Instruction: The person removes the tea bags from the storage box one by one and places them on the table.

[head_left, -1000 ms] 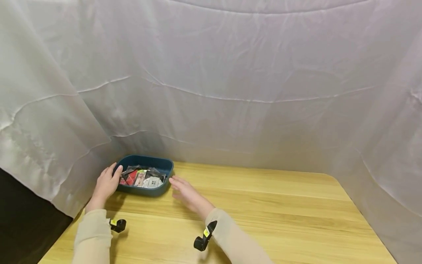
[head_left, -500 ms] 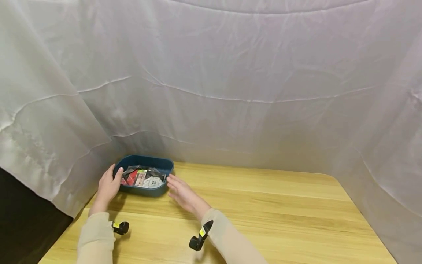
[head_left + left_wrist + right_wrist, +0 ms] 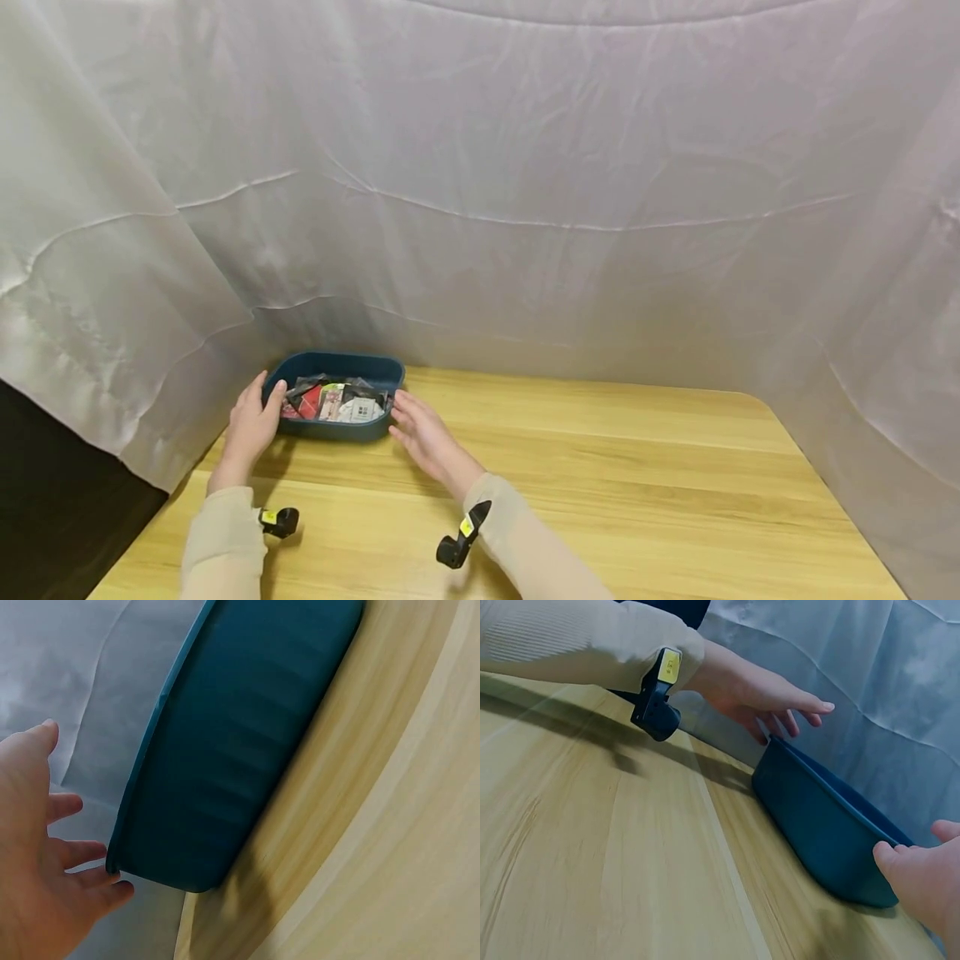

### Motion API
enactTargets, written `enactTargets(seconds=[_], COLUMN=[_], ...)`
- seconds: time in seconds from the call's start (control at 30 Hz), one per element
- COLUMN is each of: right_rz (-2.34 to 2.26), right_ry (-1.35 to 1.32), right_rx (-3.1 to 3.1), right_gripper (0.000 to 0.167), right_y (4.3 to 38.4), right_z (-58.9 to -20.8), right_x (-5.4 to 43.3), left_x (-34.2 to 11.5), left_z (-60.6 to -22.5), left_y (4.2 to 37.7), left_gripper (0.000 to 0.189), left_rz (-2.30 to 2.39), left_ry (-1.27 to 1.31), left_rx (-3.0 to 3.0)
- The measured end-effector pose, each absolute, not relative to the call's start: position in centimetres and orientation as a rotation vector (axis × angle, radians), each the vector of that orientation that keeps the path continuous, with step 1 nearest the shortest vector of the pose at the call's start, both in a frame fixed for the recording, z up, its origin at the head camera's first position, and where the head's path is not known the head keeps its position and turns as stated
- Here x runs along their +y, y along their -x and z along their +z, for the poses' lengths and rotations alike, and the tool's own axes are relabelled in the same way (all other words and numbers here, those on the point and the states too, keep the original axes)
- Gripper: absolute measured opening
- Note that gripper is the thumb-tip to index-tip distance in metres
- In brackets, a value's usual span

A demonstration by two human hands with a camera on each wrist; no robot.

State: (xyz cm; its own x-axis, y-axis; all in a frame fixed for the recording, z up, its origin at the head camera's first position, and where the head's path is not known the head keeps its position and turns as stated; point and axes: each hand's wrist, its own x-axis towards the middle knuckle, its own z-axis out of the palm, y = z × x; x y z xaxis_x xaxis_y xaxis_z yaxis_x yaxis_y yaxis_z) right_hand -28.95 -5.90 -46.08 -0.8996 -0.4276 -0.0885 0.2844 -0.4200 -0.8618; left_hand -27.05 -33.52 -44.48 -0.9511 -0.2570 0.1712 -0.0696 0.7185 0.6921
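Observation:
A dark blue plastic bin (image 3: 333,430) stands at the back left of the table in the head view. Inside it lie several flat packets (image 3: 362,410) in clear wrap, with red, white and black showing. My left hand (image 3: 251,423) is at the bin's left end, fingers loosely spread against the rim and thumb over the near side. At the opposite end is my right hand (image 3: 426,435), its fingertips right at the rim and its fingers extended. The left wrist view shows the left hand's fingers (image 3: 79,855) beside the rim's corner.
The wooden table (image 3: 600,483) runs out to the right. A grey curtain (image 3: 525,250) hangs behind and along both sides, close to the bin's back. Black wrist cameras (image 3: 459,537) stick out from both sleeves.
The bin has shifted slightly right along the table, with the left hand moving along with it. The right hand came in toward the right end, then shifted back a little to the right.

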Motion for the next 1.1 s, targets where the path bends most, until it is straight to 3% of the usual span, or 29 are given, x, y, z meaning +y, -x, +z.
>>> enactTargets(seconds=[1.1], right_rz=[-2.47], right_ry=[0.042], right_rx=[1.37], right_gripper=[0.051], right_y=[27.1], right_z=[-46.1], right_x=[3.3], left_x=[-28.1], left_z=[-45.8], left_y=[27.2], left_gripper=[0.065], left_rz=[-1.179], left_ry=[-0.269], left_rx=[-2.509])
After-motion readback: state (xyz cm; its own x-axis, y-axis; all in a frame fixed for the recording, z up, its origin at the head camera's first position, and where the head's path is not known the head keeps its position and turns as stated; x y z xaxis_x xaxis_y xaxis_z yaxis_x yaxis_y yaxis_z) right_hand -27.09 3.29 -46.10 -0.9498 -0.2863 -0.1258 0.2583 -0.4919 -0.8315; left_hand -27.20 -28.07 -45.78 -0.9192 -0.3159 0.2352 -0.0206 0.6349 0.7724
